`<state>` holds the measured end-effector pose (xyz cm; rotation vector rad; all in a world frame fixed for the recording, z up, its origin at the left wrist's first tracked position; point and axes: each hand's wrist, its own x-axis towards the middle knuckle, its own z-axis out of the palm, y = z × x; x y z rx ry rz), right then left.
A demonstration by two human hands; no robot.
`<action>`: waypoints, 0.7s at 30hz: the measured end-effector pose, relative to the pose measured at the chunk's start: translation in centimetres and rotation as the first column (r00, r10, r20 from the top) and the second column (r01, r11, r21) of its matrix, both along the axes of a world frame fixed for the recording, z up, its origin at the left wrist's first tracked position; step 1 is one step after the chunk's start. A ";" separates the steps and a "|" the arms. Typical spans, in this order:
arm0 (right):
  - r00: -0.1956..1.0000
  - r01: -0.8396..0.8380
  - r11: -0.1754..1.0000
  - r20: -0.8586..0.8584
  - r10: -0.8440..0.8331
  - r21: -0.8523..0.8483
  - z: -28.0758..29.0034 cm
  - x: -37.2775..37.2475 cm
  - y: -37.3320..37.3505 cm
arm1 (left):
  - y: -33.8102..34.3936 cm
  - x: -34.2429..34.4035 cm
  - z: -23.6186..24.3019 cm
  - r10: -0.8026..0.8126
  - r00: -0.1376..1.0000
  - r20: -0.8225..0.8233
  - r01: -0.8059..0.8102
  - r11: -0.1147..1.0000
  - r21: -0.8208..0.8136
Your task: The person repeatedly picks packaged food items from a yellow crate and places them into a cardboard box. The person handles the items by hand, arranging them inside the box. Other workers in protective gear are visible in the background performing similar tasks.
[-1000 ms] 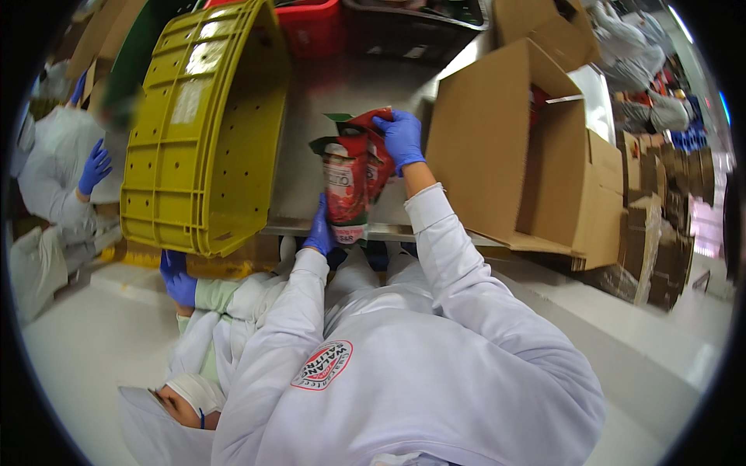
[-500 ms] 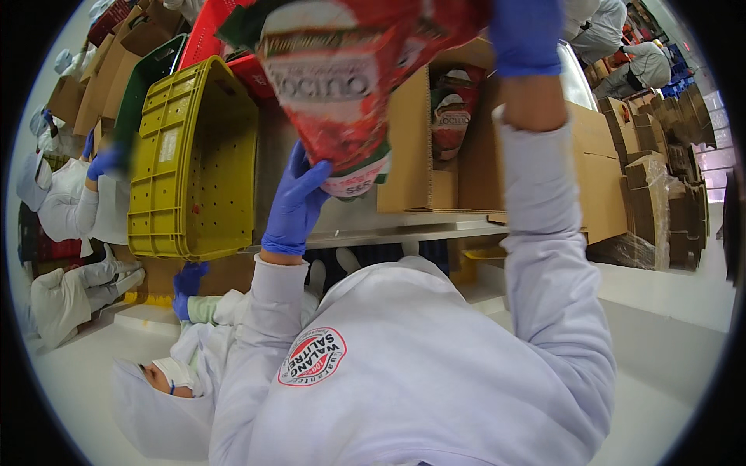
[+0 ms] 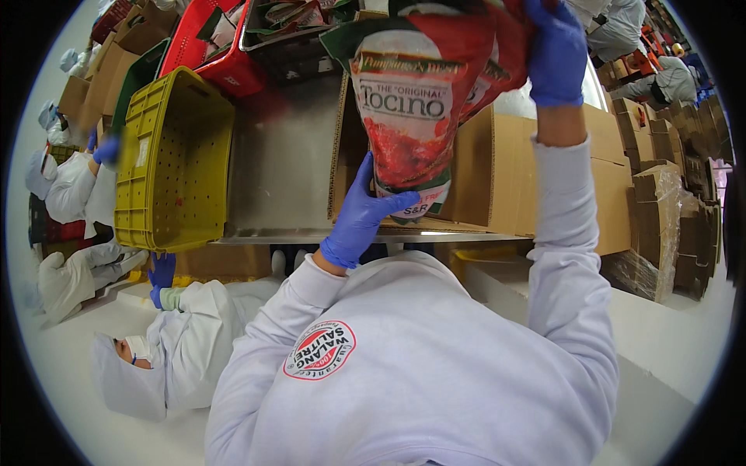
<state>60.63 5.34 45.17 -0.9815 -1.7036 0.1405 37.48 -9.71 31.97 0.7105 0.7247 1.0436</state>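
Observation:
A red and green food pouch (image 3: 404, 116) with a clear window showing red meat is held up close in front of me. My left hand (image 3: 361, 217), in a blue glove, grips its bottom edge. My right hand (image 3: 556, 50), also in a blue glove, holds its top right corner, where a second pouch (image 3: 497, 66) seems to lie behind it. An open cardboard box (image 3: 497, 175) stands just behind the pouch on the steel table (image 3: 284, 167).
A yellow perforated crate (image 3: 175, 163) stands on the table's left, with red crates (image 3: 221, 54) of pouches behind it. Co-workers in white suits stand at the left (image 3: 74, 186) and below (image 3: 167, 357). Stacked cardboard boxes (image 3: 668, 210) fill the right.
Both hands have lifted the pouch from table height up close to the camera. The view has tilted and moved in toward the table.

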 end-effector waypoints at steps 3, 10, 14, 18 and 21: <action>0.881 0.241 0.940 0.351 -0.316 0.241 -7.2 4.0 -1.9 | 2.0 -1.0 0.7 -0.322 0.849 -0.419 0.352 0.936 -0.006; 0.659 0.248 0.758 0.679 0.324 -0.603 -18.7 1.2 -7.1 | 6.9 -3.0 0.7 -0.141 0.694 -0.706 0.305 0.946 0.111; 0.639 0.260 0.814 0.725 0.258 -0.519 -19.7 -0.9 -7.2 | 9.3 -1.9 -1.0 0.133 0.483 -0.866 0.389 0.853 0.348; 0.719 0.183 0.869 0.665 0.201 -0.461 -19.2 -1.0 -7.8 | 9.4 -1.7 -0.3 0.137 0.466 -0.874 0.388 0.856 0.341; 0.795 0.296 0.829 0.603 0.061 -0.474 -18.4 -0.7 -8.0 | 9.4 -2.8 -1.7 0.177 0.338 -0.924 0.428 0.846 0.319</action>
